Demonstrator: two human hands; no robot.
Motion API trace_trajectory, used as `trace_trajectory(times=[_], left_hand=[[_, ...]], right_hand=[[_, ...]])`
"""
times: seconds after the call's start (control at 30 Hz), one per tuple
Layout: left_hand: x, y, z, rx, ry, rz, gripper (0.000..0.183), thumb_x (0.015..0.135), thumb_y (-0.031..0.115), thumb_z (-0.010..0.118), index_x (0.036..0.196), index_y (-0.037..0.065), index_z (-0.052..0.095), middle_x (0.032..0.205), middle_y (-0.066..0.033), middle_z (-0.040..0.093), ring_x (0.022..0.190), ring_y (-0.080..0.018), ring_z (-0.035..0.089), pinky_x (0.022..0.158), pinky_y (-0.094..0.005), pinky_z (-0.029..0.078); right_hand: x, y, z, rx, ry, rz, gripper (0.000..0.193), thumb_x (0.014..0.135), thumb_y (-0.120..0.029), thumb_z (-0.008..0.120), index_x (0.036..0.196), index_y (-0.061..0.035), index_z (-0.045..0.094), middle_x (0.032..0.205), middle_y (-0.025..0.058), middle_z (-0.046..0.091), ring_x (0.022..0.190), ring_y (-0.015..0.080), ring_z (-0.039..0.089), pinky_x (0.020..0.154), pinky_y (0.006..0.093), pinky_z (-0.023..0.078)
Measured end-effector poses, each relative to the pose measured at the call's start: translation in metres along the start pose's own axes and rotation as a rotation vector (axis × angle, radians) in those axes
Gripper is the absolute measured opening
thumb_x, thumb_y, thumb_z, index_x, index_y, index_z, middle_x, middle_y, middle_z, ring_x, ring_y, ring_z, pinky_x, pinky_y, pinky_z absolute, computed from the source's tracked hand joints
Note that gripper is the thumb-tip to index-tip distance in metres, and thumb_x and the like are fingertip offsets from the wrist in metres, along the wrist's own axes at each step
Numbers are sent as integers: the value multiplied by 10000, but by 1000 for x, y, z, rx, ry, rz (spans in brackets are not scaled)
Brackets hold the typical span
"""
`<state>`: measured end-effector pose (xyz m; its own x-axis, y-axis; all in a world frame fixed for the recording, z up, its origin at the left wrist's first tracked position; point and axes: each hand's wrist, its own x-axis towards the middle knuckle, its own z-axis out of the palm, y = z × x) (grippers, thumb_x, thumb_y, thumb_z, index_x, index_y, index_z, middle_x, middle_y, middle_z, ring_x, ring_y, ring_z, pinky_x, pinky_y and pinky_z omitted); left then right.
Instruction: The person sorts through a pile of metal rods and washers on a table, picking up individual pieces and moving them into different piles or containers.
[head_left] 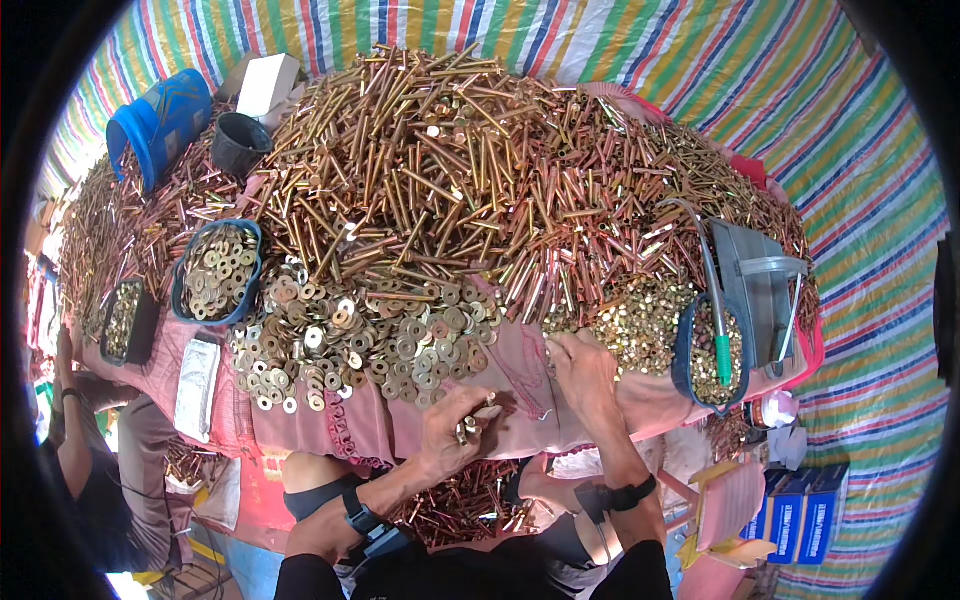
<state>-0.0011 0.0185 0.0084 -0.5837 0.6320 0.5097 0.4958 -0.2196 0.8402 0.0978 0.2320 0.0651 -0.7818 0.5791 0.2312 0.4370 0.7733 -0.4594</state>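
Note:
Closed around several brass-coloured bolts (467, 430), my left hand (447, 436) is just over the near edge of the cloth-covered table. Their ends poke out between the fingers. A heap of flat washers (400, 345) lies just beyond it. My right hand (585, 372) rests at the left edge of a pile of small hex nuts (640, 325), its fingers bent and drawn together. Whatever its fingertips pinch is too small to make out. Behind both hands rises a large mound of long gold-toned bolts (430, 150).
A blue-rimmed basin of washers (187, 290) and a dark tray of nuts (145, 325) stand left. At right are a basin with a green-handled tool (722, 360) and a grey scoop-like container (750, 270). A blue bucket (165, 115) lies back left. Another person's arm (72, 430) shows at far left.

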Motion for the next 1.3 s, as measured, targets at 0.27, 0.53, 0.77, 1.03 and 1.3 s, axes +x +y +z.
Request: trace_trajectory(times=[0.27,0.53,0.77,1.03,1.3], left_hand=[[-5,-7,-1,-68,0,-24,324,899,15,732,1220,-12,698,1088,-164,761,939,-290,747,817,-367,592],[-10,-15,4,-76,15,21,394,862,-46,707,1254,-4,686,1061,-163,766,901,-293,750,800,-373,595],[-5,-9,4,-59,28,19,354,881,10,744,1233,2,698,1033,-148,772,873,-267,750,761,-353,592],[-3,-8,1,-65,-17,-17,336,908,61,746,1235,0,697,1032,-138,772,877,-270,751,765,-360,593],[-6,-9,3,-56,-7,-24,344,918,53,700,1258,6,677,1026,-149,764,875,-277,749,769,-359,592]], right_hand=[[18,16,23,-307,-62,-112,189,940,-144,658,1092,-91,758,758,165,626,691,362,659,638,467,546],[18,28,28,-228,-123,-81,171,885,-106,660,1037,-91,737,767,180,665,718,398,686,672,511,546],[22,3,11,-304,-137,-70,128,881,-111,669,995,-81,720,901,222,662,750,433,683,703,541,541],[15,1,21,-348,-57,-199,99,894,-120,663,964,-64,707,911,177,577,843,381,662,696,516,541],[12,9,17,116,-97,-84,159,887,-19,704,1035,38,687,956,152,676,796,284,717,698,405,581]])
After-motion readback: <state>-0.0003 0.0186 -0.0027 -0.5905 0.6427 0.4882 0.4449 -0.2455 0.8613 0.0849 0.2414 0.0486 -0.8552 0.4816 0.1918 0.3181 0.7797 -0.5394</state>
